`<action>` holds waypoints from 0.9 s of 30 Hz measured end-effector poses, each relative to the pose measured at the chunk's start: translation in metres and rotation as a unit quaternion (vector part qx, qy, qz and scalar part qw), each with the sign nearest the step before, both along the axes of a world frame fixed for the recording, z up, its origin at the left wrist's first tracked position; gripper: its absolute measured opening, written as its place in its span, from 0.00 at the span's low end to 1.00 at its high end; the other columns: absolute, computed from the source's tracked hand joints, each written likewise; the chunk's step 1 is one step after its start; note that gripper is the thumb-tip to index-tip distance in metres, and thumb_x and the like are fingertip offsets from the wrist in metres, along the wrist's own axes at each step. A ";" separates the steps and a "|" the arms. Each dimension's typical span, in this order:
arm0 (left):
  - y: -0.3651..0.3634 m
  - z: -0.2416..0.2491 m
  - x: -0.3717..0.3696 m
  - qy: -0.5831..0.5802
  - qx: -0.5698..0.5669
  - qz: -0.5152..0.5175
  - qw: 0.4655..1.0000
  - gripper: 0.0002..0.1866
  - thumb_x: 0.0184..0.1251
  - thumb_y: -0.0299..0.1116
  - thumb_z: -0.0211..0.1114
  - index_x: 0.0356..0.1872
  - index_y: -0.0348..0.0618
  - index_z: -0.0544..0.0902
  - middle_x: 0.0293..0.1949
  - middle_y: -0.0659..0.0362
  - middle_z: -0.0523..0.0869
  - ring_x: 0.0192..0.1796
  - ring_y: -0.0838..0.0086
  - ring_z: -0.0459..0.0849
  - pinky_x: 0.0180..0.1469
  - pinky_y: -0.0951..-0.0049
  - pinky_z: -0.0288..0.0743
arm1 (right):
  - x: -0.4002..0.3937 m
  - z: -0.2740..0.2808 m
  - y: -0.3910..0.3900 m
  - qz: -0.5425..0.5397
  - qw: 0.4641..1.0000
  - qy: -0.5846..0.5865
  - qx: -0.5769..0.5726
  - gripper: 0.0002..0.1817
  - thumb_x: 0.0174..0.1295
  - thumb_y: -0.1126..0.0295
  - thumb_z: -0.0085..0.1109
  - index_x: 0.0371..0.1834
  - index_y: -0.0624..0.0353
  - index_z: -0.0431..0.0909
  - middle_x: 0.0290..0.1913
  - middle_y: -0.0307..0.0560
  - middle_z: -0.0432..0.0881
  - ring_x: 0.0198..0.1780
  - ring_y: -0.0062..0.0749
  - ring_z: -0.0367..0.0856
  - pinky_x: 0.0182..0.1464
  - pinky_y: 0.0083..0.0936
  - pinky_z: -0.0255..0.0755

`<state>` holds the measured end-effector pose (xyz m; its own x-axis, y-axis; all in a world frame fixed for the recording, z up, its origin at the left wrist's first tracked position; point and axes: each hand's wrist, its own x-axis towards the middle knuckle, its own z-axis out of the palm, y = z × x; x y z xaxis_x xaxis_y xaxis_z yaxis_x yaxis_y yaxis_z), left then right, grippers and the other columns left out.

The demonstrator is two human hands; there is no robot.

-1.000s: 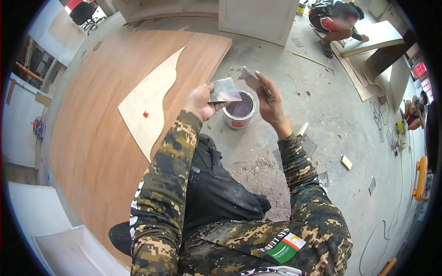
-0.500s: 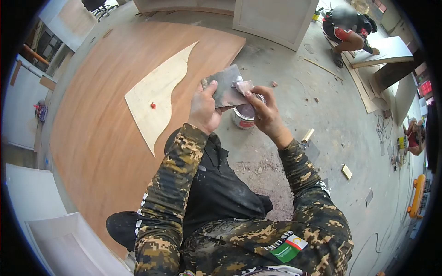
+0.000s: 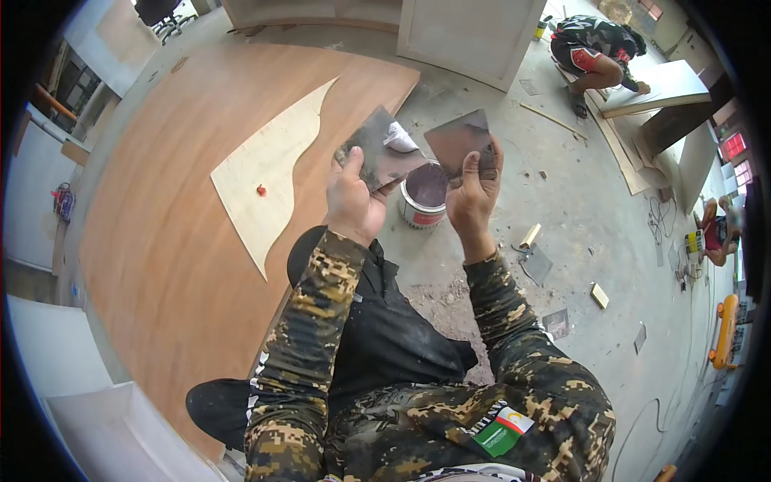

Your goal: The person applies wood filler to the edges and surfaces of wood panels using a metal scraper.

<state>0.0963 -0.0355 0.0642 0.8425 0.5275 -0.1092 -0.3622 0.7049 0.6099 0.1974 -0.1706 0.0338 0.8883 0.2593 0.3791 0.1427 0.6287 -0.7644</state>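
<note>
My left hand grips a square grey putty spreader plate, thumb on top. A lump of pale pinkish putty sits near that plate's far edge. In my right hand is a second flat spreader plate, its face smeared brownish-pink and tilted up. The two plates are apart, with a small gap between them. Below them on the floor stands an open can with mauve-grey paste inside, partly covered by the left plate.
A large brown plywood sheet lies to the left, with a pale curved wooden cutout and a small red blob on it. Wood offcuts litter the floor at right. A crouching person works on a white panel.
My right hand has moved away from the left plate and now shows a spreader plate held upright. The putty lies on the left plate. The view has shifted slightly.
</note>
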 end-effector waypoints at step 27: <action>-0.004 -0.010 0.011 -0.018 0.134 0.177 0.975 0.13 0.75 0.30 0.52 0.57 0.41 0.69 0.52 0.58 0.78 0.49 0.71 0.81 0.48 0.67 0.78 | -0.011 -0.046 -0.024 0.079 0.855 -0.270 -0.435 0.19 0.68 0.83 0.48 0.61 0.63 0.74 0.53 0.52 0.82 0.53 0.30 0.80 0.56 0.24 0.74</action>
<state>0.1076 -0.0398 0.0540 0.6029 0.7916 0.0988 -0.5791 0.3491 0.7367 0.1862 -0.1946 -0.0123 0.5720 0.7527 0.3259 0.5894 -0.1008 -0.8015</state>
